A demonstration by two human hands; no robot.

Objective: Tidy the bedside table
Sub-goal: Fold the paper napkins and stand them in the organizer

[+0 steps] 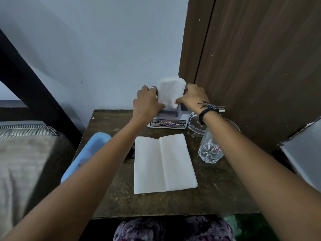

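Note:
A stack of white napkins (169, 92) stands upright in a grey napkin holder (169, 117) at the back of the dark wooden bedside table (217, 188). My left hand (147, 101) grips the stack's left side and my right hand (192, 97) grips its right side. One unfolded white napkin (163, 162) lies flat in the middle of the table. A cut-glass tumbler (211, 148) stands at the right, partly behind my right forearm. A light blue case (86, 153) lies along the table's left edge.
A clear glass ashtray (195, 122) sits behind the tumbler beside the holder. A brown wooden door (260, 66) rises at the right, a bed (26, 162) with a dark frame lies to the left, and a pale wall stands behind.

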